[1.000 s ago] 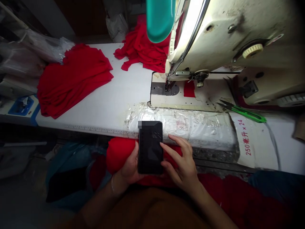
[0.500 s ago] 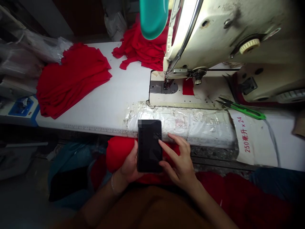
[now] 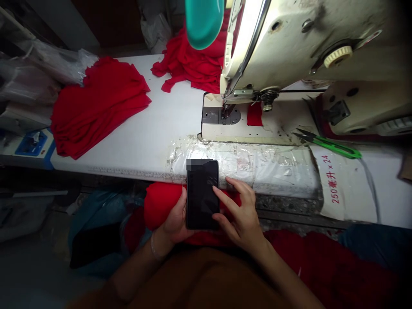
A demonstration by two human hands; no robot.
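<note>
Phone (image 3: pixel 202 201) rests in the left hand (image 3: pixel 177 218), which is clamped on it, thumb along one edge and the other fingers mostly hidden behind. The right hand (image 3: pixel 243 214) is apart from the left, loosely spread, its index fingertip at the screen's right side; whether it touches the glass, I cannot tell. The screen looks dark, so how far the handling has got cannot be read from it.

Bright red cloth (image 3: pixel 161 205) lies behind and beside the left hand, just below the edge of the worktop (image 3: pixel 174 118). Beyond the hands, no cloth shows under the presser foot (image 3: pixel 226 112) of the sewing machine (image 3: pixel 289 47), so stitching appears paused. A small red piece (image 3: pixel 254 115) lies on the machine bed, to the right of the foot, and green-handled snips (image 3: pixel 337 146) rest farther right. Further out are a layered red pile (image 3: pixel 99 103) and a looser red heap (image 3: pixel 193 64); which is finished and which left to do is not clear.

Of the containers, a blue sack (image 3: pixel 93 208) below the worktop has black material (image 3: pixel 93 245) at it, inside or on top. Clear plastic bags (image 3: pixel 64 60) at the far left and a whitish bag (image 3: pixel 156 32) behind hide their contents.
</note>
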